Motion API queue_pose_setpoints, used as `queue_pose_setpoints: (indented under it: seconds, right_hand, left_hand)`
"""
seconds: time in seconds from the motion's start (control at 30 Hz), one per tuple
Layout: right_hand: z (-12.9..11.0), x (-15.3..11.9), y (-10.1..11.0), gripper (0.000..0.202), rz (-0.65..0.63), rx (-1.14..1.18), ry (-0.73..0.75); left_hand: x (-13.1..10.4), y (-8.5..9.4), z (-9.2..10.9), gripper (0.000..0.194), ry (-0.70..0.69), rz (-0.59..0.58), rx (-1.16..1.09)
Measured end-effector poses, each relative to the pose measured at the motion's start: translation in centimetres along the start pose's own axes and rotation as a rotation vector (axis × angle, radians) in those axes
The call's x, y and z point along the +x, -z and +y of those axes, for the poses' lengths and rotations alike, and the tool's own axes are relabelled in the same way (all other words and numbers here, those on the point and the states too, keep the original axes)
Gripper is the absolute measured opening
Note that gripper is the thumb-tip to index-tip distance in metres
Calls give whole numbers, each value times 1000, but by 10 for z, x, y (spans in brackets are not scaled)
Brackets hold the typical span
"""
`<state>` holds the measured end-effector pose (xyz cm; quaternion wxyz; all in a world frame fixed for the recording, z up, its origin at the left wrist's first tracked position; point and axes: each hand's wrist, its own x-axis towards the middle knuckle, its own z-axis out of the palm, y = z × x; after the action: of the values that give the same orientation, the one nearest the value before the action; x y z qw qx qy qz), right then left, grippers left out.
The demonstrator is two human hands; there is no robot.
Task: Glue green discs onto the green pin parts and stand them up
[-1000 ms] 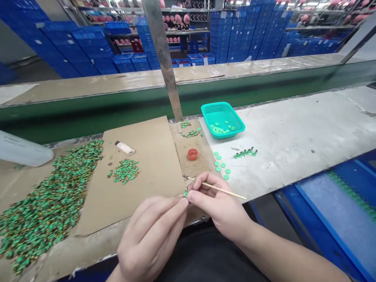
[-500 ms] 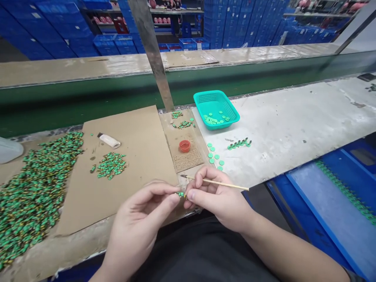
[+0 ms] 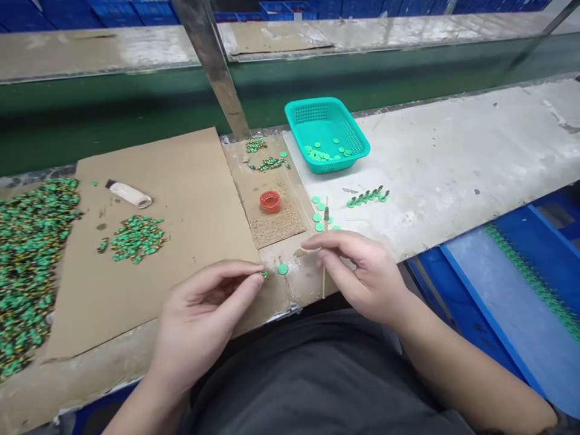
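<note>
My left hand (image 3: 206,311) pinches a tiny green figure piece (image 3: 265,275) between thumb and forefinger, mostly hidden by the fingertips. In my right hand (image 3: 357,269) is a thin wooden-handled brush (image 3: 324,278), its dark tip pointing away from me. A green disc (image 3: 283,269) lies on the table between both hands. Beyond the right hand, several loose green discs (image 3: 319,217) are scattered on the white surface. Left of the discs stands a small red cap (image 3: 270,202) on a piece of brown board (image 3: 276,232).
A turquoise basket (image 3: 290,115) holds more discs. Discs with small pieces on them (image 3: 368,196) stand right of centre. A cardboard sheet (image 3: 194,211) carries a white tube (image 3: 129,193) and a small pile of green pieces (image 3: 137,238). A large heap (image 3: 31,260) lies far left.
The view has tipped downward. My right hand has moved right, away from my left, and the brush has swung from nearly level to pointing forward. The disc between my hands now shows.
</note>
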<state>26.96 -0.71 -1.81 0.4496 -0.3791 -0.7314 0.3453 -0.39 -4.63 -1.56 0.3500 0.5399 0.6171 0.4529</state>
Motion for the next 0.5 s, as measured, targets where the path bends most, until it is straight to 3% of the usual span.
queue_pose_setpoints:
  seconds: [0.07,0.2,0.27,0.37,0.5]
  right_hand:
    - [2,-1,-6,14,59,95,-13]
    - [4,3,-14,30,165,186,4]
    - [6,5,-14,30,126,115,42]
    - [13,5,-12,8,22,-40,84]
    - [22,0,-15,11,-24,-89,69]
  left_hand:
    - [3,-6,0,23,-39,-24,50]
    - [5,-13,-2,14,-133,-35,156]
    - [3,-15,-3,13,-168,-37,197]
    - [2,-16,-8,12,-211,-31,239]
    - [4,-15,-12,9,-229,-59,284]
